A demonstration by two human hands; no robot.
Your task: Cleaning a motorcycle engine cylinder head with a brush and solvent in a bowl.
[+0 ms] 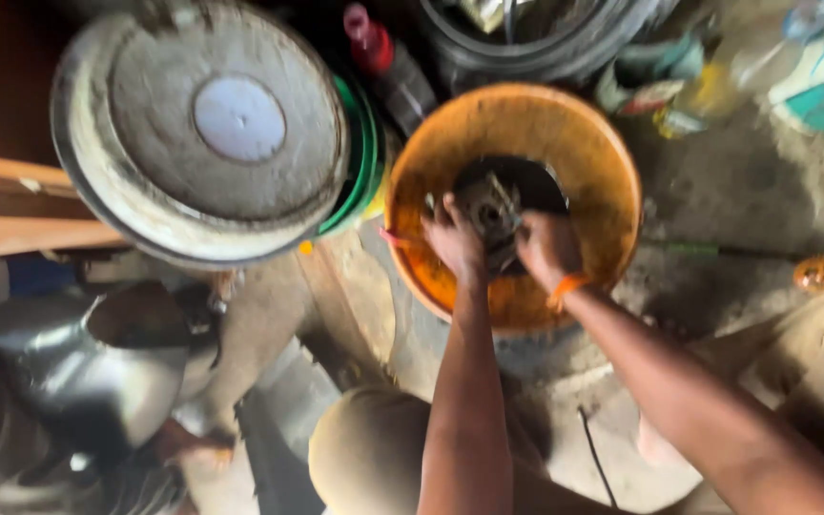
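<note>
A dark, greasy metal part, apparently a small mechanical assembly, is held low inside an orange plastic basin set on the dirty concrete floor. The part is gripped from both sides: the left hand is curled around its left edge, the right hand is closed against its right edge, and an orange band is worn at the right wrist. The fingers of both hands are bent and pressed onto the part, though the blur hides how each single finger lies. Dark liquid or grime is seen pooled in the basin's middle, beneath the part. The part is still coated in dirt, so the work on it in the basin is judged to be in progress, not finished; nothing cleaned is seen laid aside. To the far left, a large round grey lid or disc is stacked over a green rim. A red-capped dark bottle stands beyond the basin, and the person's knee is seen near.
</note>
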